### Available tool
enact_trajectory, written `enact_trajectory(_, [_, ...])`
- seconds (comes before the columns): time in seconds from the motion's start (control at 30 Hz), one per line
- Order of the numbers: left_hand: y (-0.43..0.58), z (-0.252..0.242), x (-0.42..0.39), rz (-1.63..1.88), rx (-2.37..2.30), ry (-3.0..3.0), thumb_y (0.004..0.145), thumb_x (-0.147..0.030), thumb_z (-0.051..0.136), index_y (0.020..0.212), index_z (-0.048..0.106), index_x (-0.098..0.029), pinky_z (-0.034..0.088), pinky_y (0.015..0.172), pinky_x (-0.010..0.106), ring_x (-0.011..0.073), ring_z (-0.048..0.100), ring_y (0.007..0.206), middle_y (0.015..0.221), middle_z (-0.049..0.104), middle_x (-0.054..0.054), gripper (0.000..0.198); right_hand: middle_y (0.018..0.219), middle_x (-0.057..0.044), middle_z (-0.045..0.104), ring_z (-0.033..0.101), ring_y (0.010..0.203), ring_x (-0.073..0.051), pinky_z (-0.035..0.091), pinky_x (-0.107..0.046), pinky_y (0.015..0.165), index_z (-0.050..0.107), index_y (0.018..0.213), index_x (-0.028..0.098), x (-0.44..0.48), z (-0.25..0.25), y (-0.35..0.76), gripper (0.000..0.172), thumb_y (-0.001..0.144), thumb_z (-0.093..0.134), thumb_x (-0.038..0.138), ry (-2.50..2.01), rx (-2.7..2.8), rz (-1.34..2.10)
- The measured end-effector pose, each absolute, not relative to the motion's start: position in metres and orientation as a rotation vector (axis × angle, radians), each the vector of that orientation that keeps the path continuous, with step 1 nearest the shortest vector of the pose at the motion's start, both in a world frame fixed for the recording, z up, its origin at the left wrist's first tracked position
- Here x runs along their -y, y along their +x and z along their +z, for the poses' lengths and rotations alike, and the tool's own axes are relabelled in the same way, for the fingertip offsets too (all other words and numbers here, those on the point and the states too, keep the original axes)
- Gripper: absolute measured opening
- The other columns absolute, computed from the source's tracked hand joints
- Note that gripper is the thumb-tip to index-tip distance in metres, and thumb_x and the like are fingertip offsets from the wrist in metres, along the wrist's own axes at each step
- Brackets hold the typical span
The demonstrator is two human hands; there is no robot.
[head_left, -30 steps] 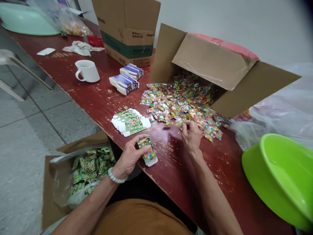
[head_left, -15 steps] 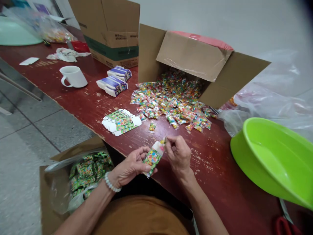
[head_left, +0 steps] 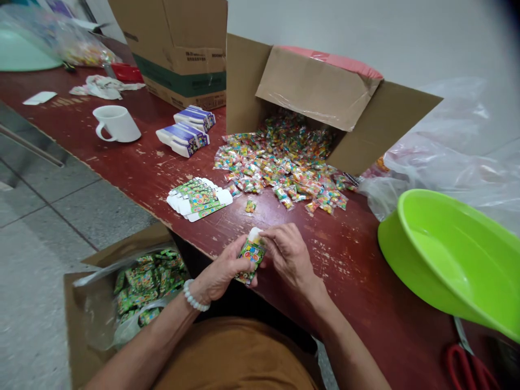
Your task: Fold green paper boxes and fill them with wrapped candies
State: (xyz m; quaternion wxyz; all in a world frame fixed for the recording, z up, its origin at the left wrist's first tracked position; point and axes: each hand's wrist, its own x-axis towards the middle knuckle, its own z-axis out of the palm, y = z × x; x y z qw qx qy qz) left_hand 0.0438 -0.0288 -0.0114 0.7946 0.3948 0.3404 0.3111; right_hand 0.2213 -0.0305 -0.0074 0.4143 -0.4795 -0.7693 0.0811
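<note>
Two bare hands, yours, meet over the near edge of the tabletop (head_left: 349, 254). Your left hand (head_left: 219, 271), with a pale bead bracelet (head_left: 196, 297) at the wrist, pinches a small green carton (head_left: 252, 255) between thumb and fingers, its white flap end tilted up and away from you. Your right hand (head_left: 291, 254) is at that end, fingers bunched close together; you cannot tell whether they grip the flap or something inside. Below the edge on your left, a cardboard box (head_left: 73, 330) holds many green packs (head_left: 148, 279) in a plastic liner. On your right, red-handled scissors (head_left: 458, 352) lie near a lime-green basin (head_left: 388, 238).

Just beyond your hands lies one candy packet (head_left: 251, 206), beside a fanned stack of flat cartons (head_left: 203, 200). Past these, a heap of candy packets (head_left: 276, 168) spreads from the mouth of a large carton (head_left: 394, 119). Farther left stand two bundles of purple-and-white cartons (head_left: 182, 140), a white mug (head_left: 122, 129) and a green-banded box (head_left: 179, 70); a crumpled cloth (head_left: 103, 88) lies beyond the mug.
</note>
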Motion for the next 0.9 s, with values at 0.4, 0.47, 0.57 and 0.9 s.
enact_trajectory(0.4, [0.05,-0.017,0.028,0.839,-0.861,0.708,0.083,-0.05,0.068,0.094,0.069,-0.012,0.053,0.044,0.023,0.0151,0.061,0.052,0.066,0.069,0.005,0.039,0.087,0.0,0.065,0.055,0.058,-0.011,0.049,-0.025,0.056,0.063,0.107,0.024,0.036,-0.02,0.203,0.039,0.077,0.08,0.041,-1.052,0.999,1.563])
enact_trajectory(0.47, [0.051,-0.017,0.029,0.852,-0.854,0.726,0.083,-0.05,0.069,0.092,0.069,-0.013,0.053,0.043,0.022,0.0138,0.06,0.049,0.065,0.068,0.004,0.039,0.085,0.0,0.065,0.052,0.054,-0.01,0.047,-0.024,0.052,0.067,0.095,0.022,0.036,-0.019,0.203,0.026,0.082,0.076,0.042,-1.048,1.083,1.509])
enact_trajectory(0.57, [0.052,-0.014,0.029,0.807,-0.812,0.619,0.087,-0.053,0.065,0.101,0.068,-0.014,0.054,0.044,0.025,0.0149,0.062,0.049,0.071,0.07,0.005,0.042,0.09,-0.003,0.068,0.06,0.066,-0.014,0.05,-0.026,0.058,0.072,0.086,0.022,0.035,-0.018,0.205,0.014,0.088,0.07,0.037,-1.112,1.336,1.084])
enact_trajectory(0.9, [0.051,-0.008,0.027,0.747,-0.813,0.439,0.098,-0.056,0.042,0.128,0.063,-0.018,0.054,0.042,0.027,0.0158,0.062,0.048,0.082,0.074,0.008,0.053,0.088,-0.004,0.074,0.059,0.054,-0.012,0.049,-0.025,0.051,0.07,0.082,0.02,0.03,-0.015,0.202,0.013,0.087,0.067,0.032,-1.249,1.458,1.063])
